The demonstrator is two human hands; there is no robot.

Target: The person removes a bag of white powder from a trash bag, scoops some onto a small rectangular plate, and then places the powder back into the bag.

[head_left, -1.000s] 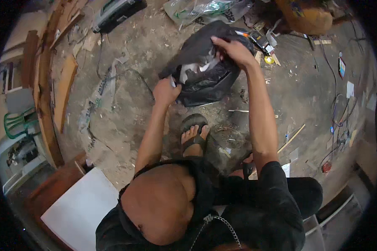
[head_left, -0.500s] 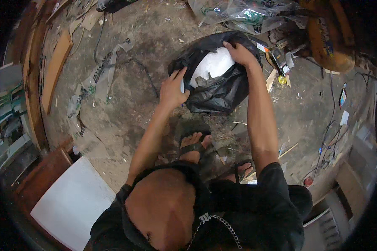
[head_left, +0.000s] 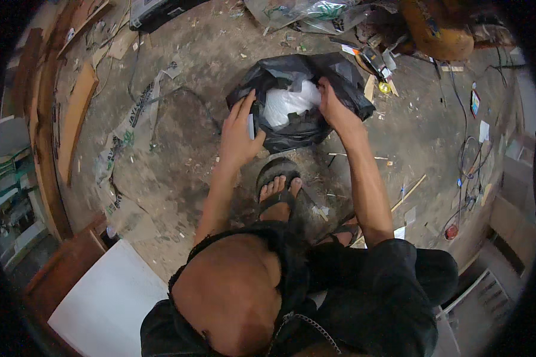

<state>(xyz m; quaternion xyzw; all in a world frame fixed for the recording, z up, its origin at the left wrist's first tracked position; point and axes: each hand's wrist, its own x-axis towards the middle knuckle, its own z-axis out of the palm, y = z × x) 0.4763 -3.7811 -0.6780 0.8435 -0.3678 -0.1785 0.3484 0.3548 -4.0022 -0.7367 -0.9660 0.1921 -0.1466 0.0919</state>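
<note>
We hold the black bag [head_left: 298, 101] open on the floor, left hand [head_left: 239, 134] gripping its near rim, right hand [head_left: 333, 107] pinching the far rim beside white plastic [head_left: 289, 102] inside.

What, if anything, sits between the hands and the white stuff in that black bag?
Nothing visible. The left hand holds the near rim of the black bag open, and the right hand is already at the white plastic bundle in the mouth, its fingers touching it. The opening is unblocked.
</note>
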